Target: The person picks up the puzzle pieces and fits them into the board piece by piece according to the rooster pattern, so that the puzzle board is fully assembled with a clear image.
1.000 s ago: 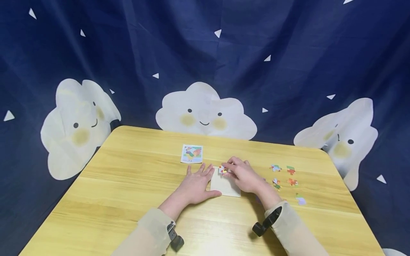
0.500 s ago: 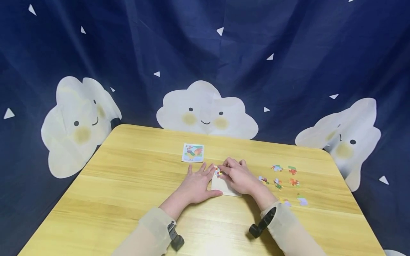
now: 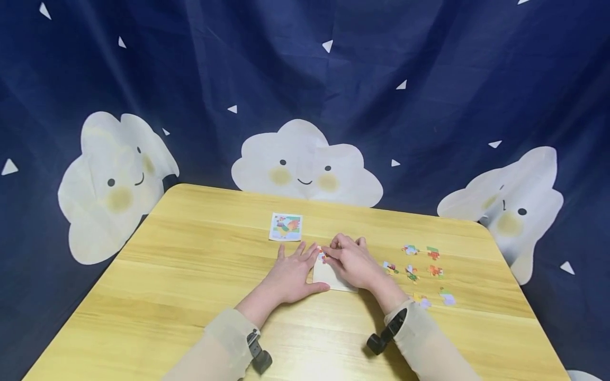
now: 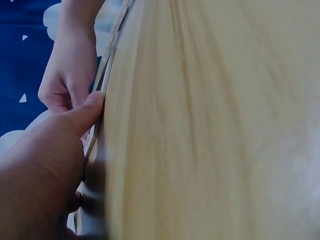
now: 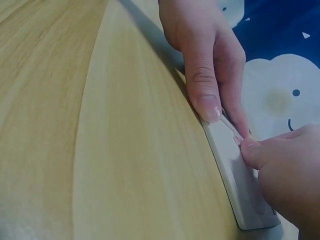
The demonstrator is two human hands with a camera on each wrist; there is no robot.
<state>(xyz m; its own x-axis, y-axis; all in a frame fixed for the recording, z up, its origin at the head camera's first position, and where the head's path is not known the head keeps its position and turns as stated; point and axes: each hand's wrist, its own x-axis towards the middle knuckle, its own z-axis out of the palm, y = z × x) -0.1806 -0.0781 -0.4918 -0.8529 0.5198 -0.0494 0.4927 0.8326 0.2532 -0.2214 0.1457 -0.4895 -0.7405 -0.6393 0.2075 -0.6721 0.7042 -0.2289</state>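
A square whitish puzzle board point(image 3: 333, 280) lies between the two hands in the head view. My left hand point(image 3: 290, 278) rests along its left side with fingers spread, the thumb at the near corner. With thumb and fingertips, my right hand point(image 3: 355, 264) pinches a colourful jigsaw piece point(image 3: 322, 257) at the board's far left corner, partly covering it. In the right wrist view the right thumb point(image 5: 251, 152) touches the piece just inside the raised rim point(image 5: 220, 155). The left thumb point(image 4: 92, 102) presses on the board edge in the left wrist view.
Several loose jigsaw pieces point(image 3: 412, 273) lie spread on the wooden table point(image 3: 190, 254) to the right of the board. A square card with a printed chicken point(image 3: 286, 227) lies beyond the left hand. A dark blue cloth point(image 3: 305, 79) with clouds hangs behind the table.
The right hand has moved slightly left with the jigsaw piece, bringing it into the board's far left corner. The left hand has stayed in place.
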